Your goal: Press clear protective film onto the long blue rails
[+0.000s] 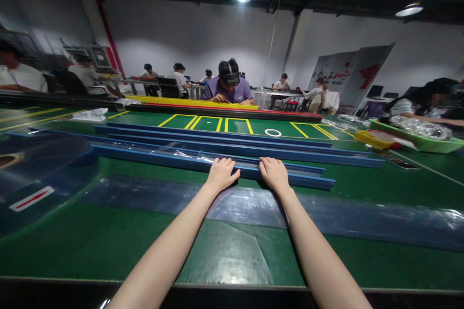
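My left hand (222, 175) and my right hand (274, 174) hold the nearest long blue channel strip (155, 155), fingers curled over its near wall a short way apart. Clear plastic film lies along part of the strip's trough. Behind it run more blue channel strips (348, 158), roughly parallel. A wide band of clear film (145, 195) stretches flat across the table under my forearms. At the left lies a large roll of clear film (54, 169) with a red-and-white label (32, 198).
On the green table (174, 260), yellow tape outlines, a white ring (273, 133) and a phone (404, 164) lie farther off. Yellow and black strips (195, 103) cross the back, before a seated co-worker (232, 84). A green tray (416, 139) and yellow bin (375, 140) stand right.
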Demonstrator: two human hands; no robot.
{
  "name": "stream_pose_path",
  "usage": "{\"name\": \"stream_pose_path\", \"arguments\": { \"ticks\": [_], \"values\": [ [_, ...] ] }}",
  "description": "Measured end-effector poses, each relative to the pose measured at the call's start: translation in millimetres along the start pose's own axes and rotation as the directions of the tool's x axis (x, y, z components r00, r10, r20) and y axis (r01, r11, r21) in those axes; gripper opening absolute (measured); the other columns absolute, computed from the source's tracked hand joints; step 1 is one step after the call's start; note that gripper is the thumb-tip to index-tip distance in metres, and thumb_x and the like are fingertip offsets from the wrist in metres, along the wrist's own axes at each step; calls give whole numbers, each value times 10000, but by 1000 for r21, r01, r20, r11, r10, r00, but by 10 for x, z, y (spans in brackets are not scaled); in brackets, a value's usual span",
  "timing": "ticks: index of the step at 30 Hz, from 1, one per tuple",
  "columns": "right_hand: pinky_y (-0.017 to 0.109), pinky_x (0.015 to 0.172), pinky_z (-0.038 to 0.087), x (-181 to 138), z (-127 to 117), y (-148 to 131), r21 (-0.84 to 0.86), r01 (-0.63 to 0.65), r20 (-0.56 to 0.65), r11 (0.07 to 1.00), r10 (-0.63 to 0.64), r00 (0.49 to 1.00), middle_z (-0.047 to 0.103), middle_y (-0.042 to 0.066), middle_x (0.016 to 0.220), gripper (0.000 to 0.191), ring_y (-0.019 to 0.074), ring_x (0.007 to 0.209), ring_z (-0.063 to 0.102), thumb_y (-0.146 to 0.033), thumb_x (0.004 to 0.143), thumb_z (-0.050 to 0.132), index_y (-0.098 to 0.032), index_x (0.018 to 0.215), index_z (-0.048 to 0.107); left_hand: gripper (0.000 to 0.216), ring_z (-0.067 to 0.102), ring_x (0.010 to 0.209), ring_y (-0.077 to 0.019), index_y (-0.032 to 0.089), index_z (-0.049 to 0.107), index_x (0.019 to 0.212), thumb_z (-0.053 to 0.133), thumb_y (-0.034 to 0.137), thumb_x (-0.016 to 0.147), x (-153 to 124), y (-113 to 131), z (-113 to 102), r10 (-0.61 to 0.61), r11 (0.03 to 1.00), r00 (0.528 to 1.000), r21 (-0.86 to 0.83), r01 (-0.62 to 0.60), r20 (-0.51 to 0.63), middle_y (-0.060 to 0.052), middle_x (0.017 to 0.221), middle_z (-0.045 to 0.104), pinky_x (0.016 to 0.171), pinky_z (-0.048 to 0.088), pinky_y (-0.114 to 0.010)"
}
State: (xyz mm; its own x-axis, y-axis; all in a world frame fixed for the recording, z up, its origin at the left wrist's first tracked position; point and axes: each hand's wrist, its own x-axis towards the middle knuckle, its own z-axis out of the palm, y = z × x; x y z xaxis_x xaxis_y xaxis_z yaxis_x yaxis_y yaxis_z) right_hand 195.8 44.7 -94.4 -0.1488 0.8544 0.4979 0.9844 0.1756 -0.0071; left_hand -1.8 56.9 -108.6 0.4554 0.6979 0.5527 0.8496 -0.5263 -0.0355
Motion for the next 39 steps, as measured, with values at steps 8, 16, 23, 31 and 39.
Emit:
{"name": "stream_pose_path", "arguments": {
  "ticks": [8,16,23,31,39],
  "values": [
    [280,814,330,34,-26,13,-16,-84,70,996,85,994,657,52,1026,359,174,954,554,-213,834,345,-194,1068,617,262,554,828,-208,174,581,814,407,365,854,-5,2,-20,-9,1000,1000,1,9,11,-57,886,650,742,338,-344],
    [280,809,340,27,-23,-3,-25,-97,53,995,98,994,662,54,1022,361,179,941,559,-230,828,348,-200,1054,627,261,564,818,-209,179,586,814,413,372,846,12,20,-34,-34,999,999,-3,34,31,-60,873,660,743,342,-347],
    [280,823,334,28,-9,1,-24,-81,51,996,82,995,654,57,1041,361,178,954,554,-219,829,342,-189,1055,622,268,567,827,-218,177,593,817,424,383,839,22,25,-42,-49,999,997,0,49,51,-63,880,665,748,349,-356],
    [282,829,332,25,-17,0,-32,-75,72,997,77,994,643,60,1072,364,177,972,549,-209,833,337,-183,1070,612,264,571,834,-219,178,597,804,442,390,830,31,43,-68,-54,999,996,-2,54,66,-71,871,666,747,352,-352],
    [281,832,326,24,-1,8,-31,-70,63,997,72,995,644,57,1067,366,180,976,546,-211,834,333,-185,1075,608,274,579,843,-225,172,608,822,442,391,827,44,43,-73,-66,998,994,-11,67,84,-74,879,670,755,361,-358]
  ]
}}
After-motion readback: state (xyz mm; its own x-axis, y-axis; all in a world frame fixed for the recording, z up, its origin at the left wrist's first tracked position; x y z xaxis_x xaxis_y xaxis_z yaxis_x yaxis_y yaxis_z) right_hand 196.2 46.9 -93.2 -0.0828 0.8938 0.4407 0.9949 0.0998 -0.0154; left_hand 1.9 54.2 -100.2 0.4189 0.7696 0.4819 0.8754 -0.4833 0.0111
